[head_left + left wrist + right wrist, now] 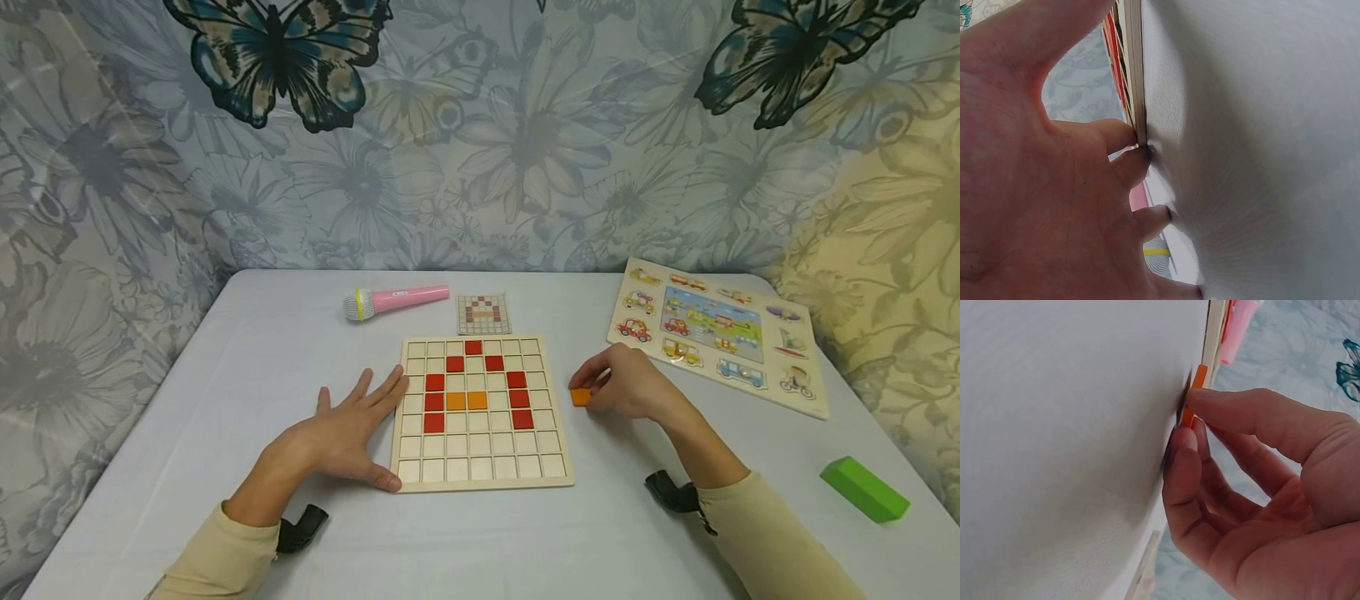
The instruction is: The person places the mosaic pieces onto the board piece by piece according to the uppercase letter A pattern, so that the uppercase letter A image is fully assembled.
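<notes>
A wooden grid board point(480, 468) lies on the white table, with several red tiles point(520, 399) in an arch-like shape and two orange tiles point(456, 401) side by side within it. My left hand point(337, 437) is spread along the board's left edge, its thumb and fingertips touching the frame. To the right of the board, my right hand point(630, 385) pinches one orange tile point(1199, 376) between thumb and fingers, just above or at the tabletop. Behind the board is a small pattern card point(482, 314) printed with a grid.
A pink toy microphone point(397, 300) lies behind the board to the left. At the back right is a wooden picture puzzle point(641, 340) with vehicles. A green block point(865, 489) sits near the table's right edge. Patterned cloth point(525, 167) hangs behind the table.
</notes>
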